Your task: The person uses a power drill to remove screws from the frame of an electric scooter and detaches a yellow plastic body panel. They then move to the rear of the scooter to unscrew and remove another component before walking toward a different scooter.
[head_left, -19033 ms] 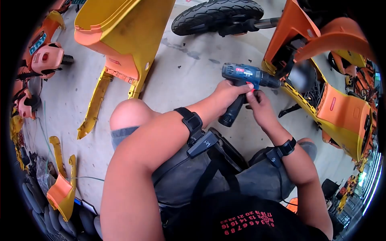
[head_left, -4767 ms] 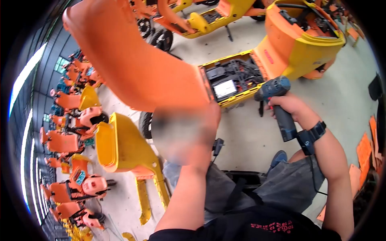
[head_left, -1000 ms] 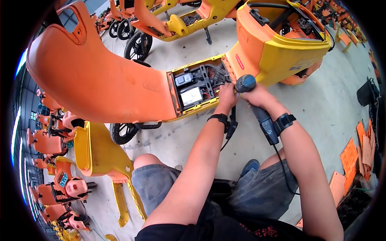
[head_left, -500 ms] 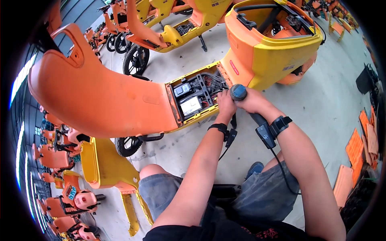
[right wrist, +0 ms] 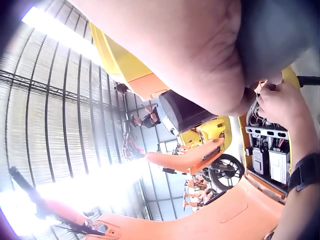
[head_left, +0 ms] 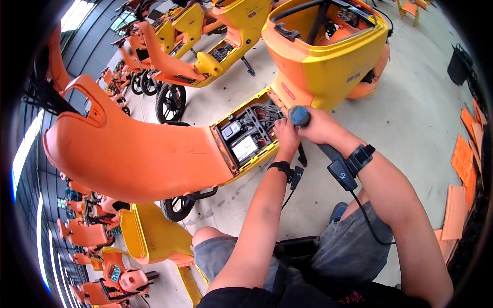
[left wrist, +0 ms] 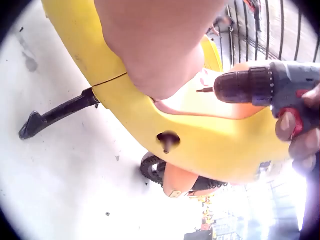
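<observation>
Two hands met at the scooter's (head_left: 154, 154) open compartment (head_left: 245, 137).
Head view: the right hand (head_left: 322, 127) clamped the drill (head_left: 299, 116) at the compartment's edge, as half a second earlier, with the left hand (head_left: 285, 136) beside it. Left wrist view: the bit pointed over the yellow panel (left wrist: 200, 145). Right wrist view: the left fingers were bent at the wiring (right wrist: 254, 109); whether they gripped it could not be told.

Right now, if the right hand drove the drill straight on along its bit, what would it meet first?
The drill in the right hand would likely meet the open compartment's yellow rim, close by the left hand; depth unclear.
</observation>
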`<act>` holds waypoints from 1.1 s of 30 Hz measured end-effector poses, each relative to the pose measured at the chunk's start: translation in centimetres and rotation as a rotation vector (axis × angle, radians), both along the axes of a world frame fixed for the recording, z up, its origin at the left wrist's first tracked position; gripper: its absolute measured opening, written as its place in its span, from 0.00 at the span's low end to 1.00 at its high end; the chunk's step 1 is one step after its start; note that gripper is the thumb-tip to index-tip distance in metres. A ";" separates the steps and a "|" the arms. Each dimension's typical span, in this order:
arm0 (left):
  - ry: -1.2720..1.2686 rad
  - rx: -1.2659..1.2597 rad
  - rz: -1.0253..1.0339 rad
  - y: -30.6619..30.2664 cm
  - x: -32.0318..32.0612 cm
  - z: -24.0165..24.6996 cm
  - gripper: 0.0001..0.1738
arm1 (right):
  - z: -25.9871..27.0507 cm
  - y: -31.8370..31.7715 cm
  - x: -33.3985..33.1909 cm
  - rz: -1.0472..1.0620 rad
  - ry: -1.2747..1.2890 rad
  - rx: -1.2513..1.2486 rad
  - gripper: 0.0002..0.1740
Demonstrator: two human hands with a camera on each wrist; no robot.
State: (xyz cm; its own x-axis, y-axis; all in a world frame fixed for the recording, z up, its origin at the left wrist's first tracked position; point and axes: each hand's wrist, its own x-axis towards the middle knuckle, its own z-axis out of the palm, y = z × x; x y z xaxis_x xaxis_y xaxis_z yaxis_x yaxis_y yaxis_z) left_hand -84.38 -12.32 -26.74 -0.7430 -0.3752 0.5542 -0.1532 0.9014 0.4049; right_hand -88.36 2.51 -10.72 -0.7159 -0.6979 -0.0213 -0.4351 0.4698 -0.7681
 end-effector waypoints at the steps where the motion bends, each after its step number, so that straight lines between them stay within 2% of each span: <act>1: -0.004 -0.002 -0.018 0.2 0.0 -0.1 0.15 | 0.4 0.1 0.2 -0.051 0.055 -0.052 0.22; 3: -0.055 -0.080 0.034 0.5 0.1 -0.2 0.15 | 1.2 0.7 0.6 -0.107 0.071 -0.070 0.23; 4: 0.056 -0.061 -0.010 0.4 0.2 -0.5 0.10 | 1.2 0.8 0.5 -0.136 0.101 -0.040 0.24; 7: 0.127 -0.056 0.012 0.0 0.0 -1.8 0.10 | 0.9 0.8 0.1 -0.236 0.142 -0.032 0.25; 11: -0.060 -0.201 -0.066 -1.7 -0.9 -1.8 0.15 | 0.7 0.7 0.4 -0.265 0.136 -0.059 0.25; 12: -0.105 -0.191 -0.052 -1.7 -0.8 -1.6 0.09 | 0.6 0.5 0.4 -0.262 0.104 -0.052 0.25; 14: -0.123 -0.185 -0.069 -1.1 -0.1 0.0 0.10 | 0.6 0.3 0.5 -0.240 0.113 -0.030 0.26; 16: -0.248 -0.187 -0.064 -0.9 0.4 0.3 0.15 | 0.9 -0.1 1.4 -0.262 0.157 0.002 0.26; 17: -0.246 -0.134 -0.085 -0.4 0.7 1.0 0.20 | 1.2 -0.4 1.6 -0.261 0.198 0.047 0.27; 19: -0.118 0.145 -0.098 0.9 0.6 2.5 0.26 | 1.6 -0.6 2.0 -0.218 0.175 0.068 0.33; 20: 0.009 0.375 -0.235 0.6 0.0 2.2 0.29 | 2.1 -0.4 2.6 -0.212 0.177 0.039 0.32; 21: 0.024 0.422 -0.257 0.6 -0.4 1.6 0.29 | 2.3 -0.2 3.0 -0.205 0.202 0.004 0.33; 26: -0.080 0.278 -0.200 1.1 -0.1 1.1 0.28 | 3.0 0.1 3.6 -0.173 0.178 0.063 0.37; 33: -0.120 0.231 -0.218 1.2 -0.2 1.4 0.26 | 3.9 0.9 3.6 -0.175 0.145 0.120 0.39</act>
State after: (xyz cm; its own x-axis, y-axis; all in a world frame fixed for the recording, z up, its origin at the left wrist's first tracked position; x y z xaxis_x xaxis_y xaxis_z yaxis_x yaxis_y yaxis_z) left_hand -84.59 -11.10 -25.30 -0.8745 -0.3052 0.3771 -0.0253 0.8050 0.5927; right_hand -84.72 3.42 -6.81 -0.8274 -0.5614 0.0149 -0.4402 0.6320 -0.6378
